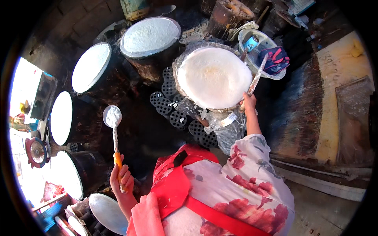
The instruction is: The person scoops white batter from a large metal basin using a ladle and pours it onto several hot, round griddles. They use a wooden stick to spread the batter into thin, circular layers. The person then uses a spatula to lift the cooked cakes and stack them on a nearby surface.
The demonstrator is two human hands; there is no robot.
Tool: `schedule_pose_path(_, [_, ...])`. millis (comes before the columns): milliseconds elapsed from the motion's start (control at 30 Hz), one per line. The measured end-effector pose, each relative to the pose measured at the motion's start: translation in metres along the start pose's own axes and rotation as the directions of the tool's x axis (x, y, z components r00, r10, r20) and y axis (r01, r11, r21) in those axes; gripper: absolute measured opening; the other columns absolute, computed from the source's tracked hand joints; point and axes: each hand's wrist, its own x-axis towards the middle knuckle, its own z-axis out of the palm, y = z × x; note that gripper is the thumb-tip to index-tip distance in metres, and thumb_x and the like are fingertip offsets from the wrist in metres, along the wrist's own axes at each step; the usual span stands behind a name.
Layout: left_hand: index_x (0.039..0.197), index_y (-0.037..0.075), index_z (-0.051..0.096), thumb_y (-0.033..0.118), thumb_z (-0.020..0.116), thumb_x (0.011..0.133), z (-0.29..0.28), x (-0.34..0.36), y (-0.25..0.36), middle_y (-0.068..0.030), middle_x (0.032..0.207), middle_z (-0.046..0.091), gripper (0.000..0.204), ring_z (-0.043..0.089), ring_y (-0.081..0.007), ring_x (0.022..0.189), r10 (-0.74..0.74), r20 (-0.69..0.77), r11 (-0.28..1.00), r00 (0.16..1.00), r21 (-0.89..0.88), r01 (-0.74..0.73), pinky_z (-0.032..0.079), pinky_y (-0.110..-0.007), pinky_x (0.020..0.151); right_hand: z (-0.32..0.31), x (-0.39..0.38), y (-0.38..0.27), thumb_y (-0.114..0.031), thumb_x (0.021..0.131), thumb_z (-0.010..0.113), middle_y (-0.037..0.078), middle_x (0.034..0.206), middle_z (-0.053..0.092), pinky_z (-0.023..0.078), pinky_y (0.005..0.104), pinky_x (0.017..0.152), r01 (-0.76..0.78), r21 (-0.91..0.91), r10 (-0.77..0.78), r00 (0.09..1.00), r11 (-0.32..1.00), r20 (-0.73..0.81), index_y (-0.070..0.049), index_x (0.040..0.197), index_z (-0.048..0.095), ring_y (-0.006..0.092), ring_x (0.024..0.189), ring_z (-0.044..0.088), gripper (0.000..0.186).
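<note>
My left hand [124,177] is closed around the orange handle of a ladle [115,137]. The ladle's round bowl points away from me and carries something white. My right hand [249,104] grips a long flat stick [258,76], smeared with white, that slants up and to the right. Right beside that hand is a wide round white surface [212,76], slightly yellowish near its middle, with plastic sheeting around its rim. Whether the stick touches this surface I cannot tell.
Several dark drums with white round tops, such as one drum [150,37], curve along the left and back. Perforated black briquettes [163,106] lie in the middle. At the back right, a basin [273,43] holds a blue can and dark cloth. A small fan [37,152] stands far left.
</note>
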Motion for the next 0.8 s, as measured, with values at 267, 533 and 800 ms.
schedule_pose_path(267, [0.134, 0.002, 0.032, 0.022, 0.035, 0.098, 0.006, 0.02, -0.009, -0.0008, 0.067, 0.036, 0.041, 0.037, -0.0078, 0.043, 0.004, 0.034, 0.96, 0.999, -0.279, 0.006, 0.033, -0.022, 0.037, 0.035, -0.024, -0.06, -0.038, 0.092, 0.045, 0.018, 0.085, 0.063, 0.045, 0.0464, 0.065, 0.247, -0.858, -0.534, 0.845, 0.45, -0.036, -0.006, 0.09, 0.06, 0.0379, 0.078, 0.06, 0.036])
schedule_pose_path(533, [0.137, 0.002, 0.027, 0.026, 0.035, 0.099, -0.016, -0.017, -0.039, -0.003, 0.07, 0.042, 0.046, 0.04, -0.0074, 0.042, 0.317, -0.05, 0.833, 0.947, -0.463, -0.303, 0.035, -0.022, 0.039, 0.265, -0.146, -0.059, -0.03, 0.09, 0.051, 0.019, 0.067, 0.059, 0.043, 0.051, 0.057, 0.943, 0.057, -0.431, 0.096, 0.328, 0.897, -0.005, 0.074, 0.052, 0.0414, 0.065, 0.057, 0.031])
schedule_pose_path(800, [0.137, 0.008, 0.029, 0.02, 0.045, 0.096, -0.048, -0.106, -0.178, -0.0028, 0.074, 0.039, 0.046, 0.037, -0.0055, 0.045, 0.786, -0.353, 0.386, 0.508, -0.361, -0.849, 0.036, -0.019, 0.041, 0.337, -0.229, -0.003, -0.033, 0.09, 0.051, 0.02, 0.071, 0.06, 0.045, 0.0488, 0.061, 0.86, 0.426, -0.002, -0.443, 0.28, 0.896, -0.004, 0.076, 0.056, 0.0402, 0.071, 0.059, 0.032])
